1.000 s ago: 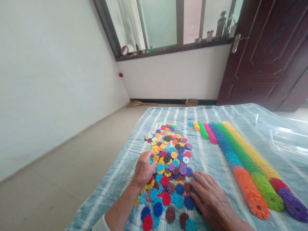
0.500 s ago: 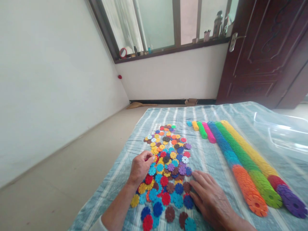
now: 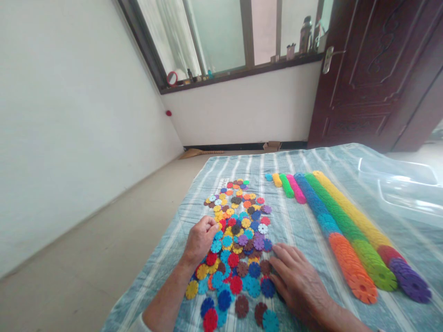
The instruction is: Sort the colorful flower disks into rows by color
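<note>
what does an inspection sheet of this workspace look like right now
surface: striped blue cloth, bare part flat.
job's things: loose heap of coloured flower discs; long stacked rows of discs lying to its right.
clutter: clear plastic tub at the far right.
hands: left hand curled at the heap's left edge, pinching; right hand flat on the cloth by the heap.
cables: nothing seen.
surroundings: white walls, window sill with bottles, dark door.

Bright daylight from the window (image 3: 221, 41) glares off the clear plastic tub (image 3: 401, 184); wide-angle edges bend, shadows faint.
</note>
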{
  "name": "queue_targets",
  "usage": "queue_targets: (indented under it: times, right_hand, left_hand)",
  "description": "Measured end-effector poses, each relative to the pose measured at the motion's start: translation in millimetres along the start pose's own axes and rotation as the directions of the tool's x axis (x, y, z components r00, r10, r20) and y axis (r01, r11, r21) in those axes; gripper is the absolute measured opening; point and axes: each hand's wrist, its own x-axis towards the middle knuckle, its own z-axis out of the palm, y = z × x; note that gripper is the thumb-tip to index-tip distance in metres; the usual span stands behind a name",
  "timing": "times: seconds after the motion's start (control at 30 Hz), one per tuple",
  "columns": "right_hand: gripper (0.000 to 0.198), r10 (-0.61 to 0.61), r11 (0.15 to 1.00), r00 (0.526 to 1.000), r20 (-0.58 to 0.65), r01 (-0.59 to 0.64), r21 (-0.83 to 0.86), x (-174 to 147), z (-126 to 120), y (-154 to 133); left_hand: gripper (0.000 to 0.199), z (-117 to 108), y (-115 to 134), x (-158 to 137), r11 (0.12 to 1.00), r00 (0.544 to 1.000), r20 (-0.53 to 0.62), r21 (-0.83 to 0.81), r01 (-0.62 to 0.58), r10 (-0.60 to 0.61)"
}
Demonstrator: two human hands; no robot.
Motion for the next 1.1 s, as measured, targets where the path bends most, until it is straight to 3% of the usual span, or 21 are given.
queue_targets:
  times: [0.23,0.43,0.53,0.67,0.83,1.1]
  right_hand:
    - [0.016,0.019,1.0,1.0,0.012,-0.019,0.007,1.4,0.1,-1.6]
    - [0.015,0.006,1.0,1.0,0.004,-0.006,0.012,2.4,-0.5,-1.4]
    - [0.015,0.008,1.0,1.0,0.006,-0.008,0.017,2.7,-0.9,-1.4]
    - [0.014,-0.002,1.0,1.0,0.007,0.002,0.028,2.9,-0.7,-1.1]
    - [0.014,0.002,0.998,1.0,0.002,-0.002,0.056,2.9,0.0,-0.3]
    - [0.012,0.016,0.998,1.0,0.01,-0.016,0.067,3.0,0.3,-0.5]
  left_hand:
    - [0.019,-13.4,9.4,10.8,0.993,0.991,0.108,-0.079,0.082,-0.073]
    - [0.016,-9.8,-0.8,38.5,0.999,0.999,-0.041,0.034,-0.024,0.025]
    - [0.013,-2.5,-5.8,50.5,0.996,0.997,-0.048,0.074,-0.051,0.054]
    - [0.012,5.8,-4.0,58.8,0.981,1.0,0.018,0.191,-0.023,0.02]
    - [0.016,7.9,3.5,60.7,0.899,0.992,0.115,0.437,-0.009,-0.046]
    - [0.017,1.0,8.8,61.0,0.821,0.959,0.282,0.551,-0.147,-0.017]
